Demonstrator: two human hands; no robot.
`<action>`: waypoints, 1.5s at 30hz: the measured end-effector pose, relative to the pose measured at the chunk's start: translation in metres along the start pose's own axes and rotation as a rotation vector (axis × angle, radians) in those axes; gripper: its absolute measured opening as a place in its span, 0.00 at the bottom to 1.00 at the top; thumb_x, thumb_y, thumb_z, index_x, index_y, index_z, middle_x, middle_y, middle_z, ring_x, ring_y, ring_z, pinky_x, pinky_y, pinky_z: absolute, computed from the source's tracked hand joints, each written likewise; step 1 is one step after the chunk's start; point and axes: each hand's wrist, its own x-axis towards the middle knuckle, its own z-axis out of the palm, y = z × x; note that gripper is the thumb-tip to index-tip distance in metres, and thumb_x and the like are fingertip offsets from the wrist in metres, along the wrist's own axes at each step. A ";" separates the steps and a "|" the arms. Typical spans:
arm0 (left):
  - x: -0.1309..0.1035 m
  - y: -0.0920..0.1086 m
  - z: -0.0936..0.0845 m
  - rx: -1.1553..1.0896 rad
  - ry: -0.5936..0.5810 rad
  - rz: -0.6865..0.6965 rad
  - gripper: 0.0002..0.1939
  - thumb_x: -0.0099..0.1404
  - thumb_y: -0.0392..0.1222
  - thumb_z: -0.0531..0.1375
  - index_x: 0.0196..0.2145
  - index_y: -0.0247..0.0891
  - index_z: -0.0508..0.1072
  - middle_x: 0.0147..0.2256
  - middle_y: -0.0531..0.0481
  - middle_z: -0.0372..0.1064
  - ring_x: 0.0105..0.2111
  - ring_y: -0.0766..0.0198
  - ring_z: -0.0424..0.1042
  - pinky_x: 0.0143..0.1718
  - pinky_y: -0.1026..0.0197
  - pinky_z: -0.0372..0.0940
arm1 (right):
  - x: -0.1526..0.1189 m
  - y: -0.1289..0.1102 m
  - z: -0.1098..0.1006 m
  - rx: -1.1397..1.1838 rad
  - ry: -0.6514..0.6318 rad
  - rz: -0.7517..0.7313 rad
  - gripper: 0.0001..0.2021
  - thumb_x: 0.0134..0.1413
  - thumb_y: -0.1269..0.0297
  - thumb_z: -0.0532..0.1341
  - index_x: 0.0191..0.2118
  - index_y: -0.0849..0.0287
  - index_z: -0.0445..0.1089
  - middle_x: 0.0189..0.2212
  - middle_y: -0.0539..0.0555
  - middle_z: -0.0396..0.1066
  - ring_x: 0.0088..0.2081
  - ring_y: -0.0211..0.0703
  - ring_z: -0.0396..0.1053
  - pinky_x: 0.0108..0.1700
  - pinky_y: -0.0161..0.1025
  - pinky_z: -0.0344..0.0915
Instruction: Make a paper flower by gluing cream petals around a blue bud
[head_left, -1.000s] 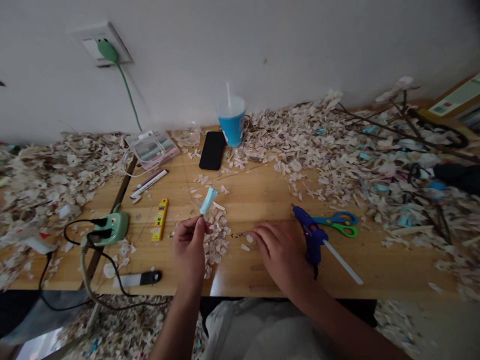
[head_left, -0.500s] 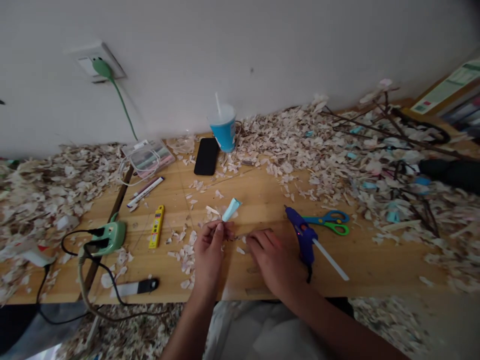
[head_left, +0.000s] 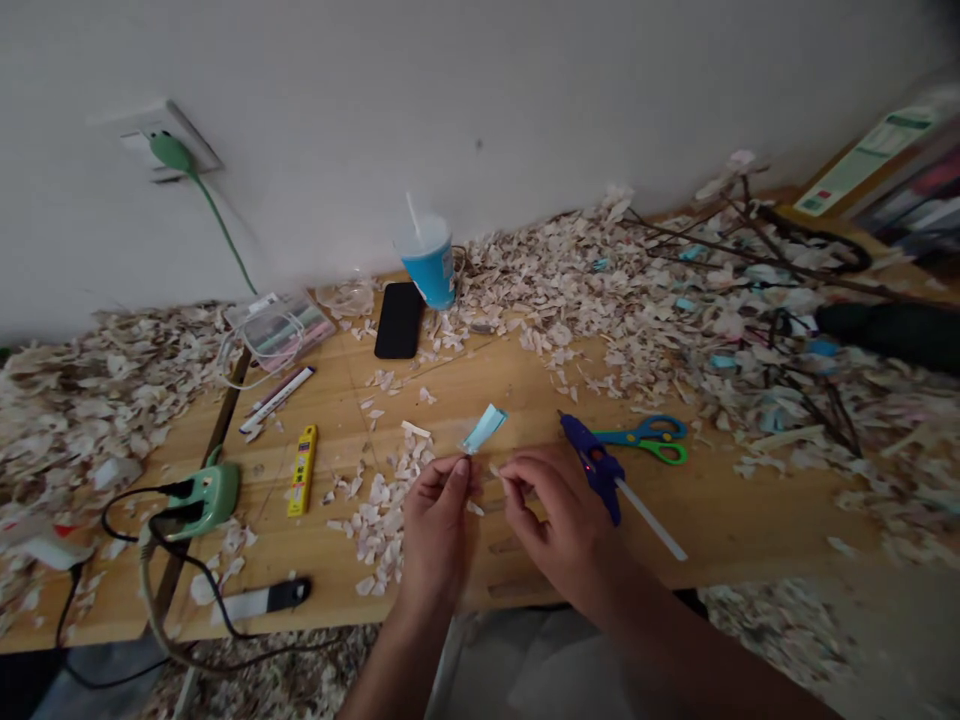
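My left hand (head_left: 442,500) is closed, its thumb and forefinger pinching the lower end of a light-blue paper strip (head_left: 485,427). The strip tilts up and to the right above the wooden table (head_left: 525,380). Close by on the right, my right hand (head_left: 551,500) has its thumb and forefinger pressed together on a small pale flake (head_left: 495,470). The flake's exact kind is too small to make out. Just right of that hand lies a purple hot glue gun (head_left: 592,460) with a white glue stick (head_left: 651,518) in its back. Blue-and-green scissors (head_left: 645,435) rest behind it.
Pale flakes (head_left: 555,270) heap along the wall, with bare twigs (head_left: 750,250) at right. A blue cup (head_left: 431,270), black phone (head_left: 399,320), pens (head_left: 277,400), yellow packet (head_left: 302,470), green power strip (head_left: 214,498) with cords, and black-handled scraper (head_left: 289,593) stand or lie around.
My view has shifted slightly. My right hand has lifted from the tabletop with a pale flake between its fingertips. The blue strip in my left hand has tilted further right.
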 end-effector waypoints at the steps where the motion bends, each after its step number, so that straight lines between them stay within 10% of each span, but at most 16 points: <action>1: -0.001 0.000 0.001 -0.050 -0.014 -0.028 0.12 0.56 0.49 0.71 0.29 0.38 0.77 0.26 0.54 0.71 0.27 0.70 0.68 0.33 0.67 0.66 | 0.002 -0.001 -0.002 -0.008 0.007 -0.011 0.09 0.65 0.76 0.55 0.46 0.56 0.65 0.39 0.54 0.72 0.43 0.41 0.72 0.47 0.39 0.71; 14: -0.013 0.001 0.012 -0.341 -0.004 -0.156 0.11 0.48 0.41 0.77 0.26 0.39 0.79 0.25 0.55 0.76 0.27 0.72 0.73 0.33 0.71 0.69 | -0.002 -0.008 -0.019 -0.062 -0.206 -0.095 0.14 0.69 0.75 0.54 0.56 0.62 0.65 0.49 0.61 0.71 0.50 0.47 0.68 0.52 0.46 0.70; 45: -0.022 0.007 0.024 -0.334 -0.018 -0.144 0.14 0.42 0.41 0.79 0.25 0.39 0.81 0.26 0.54 0.78 0.27 0.71 0.75 0.35 0.71 0.71 | -0.002 -0.017 -0.030 -0.068 -0.080 -0.158 0.12 0.65 0.77 0.59 0.52 0.68 0.68 0.46 0.60 0.71 0.50 0.46 0.68 0.54 0.43 0.67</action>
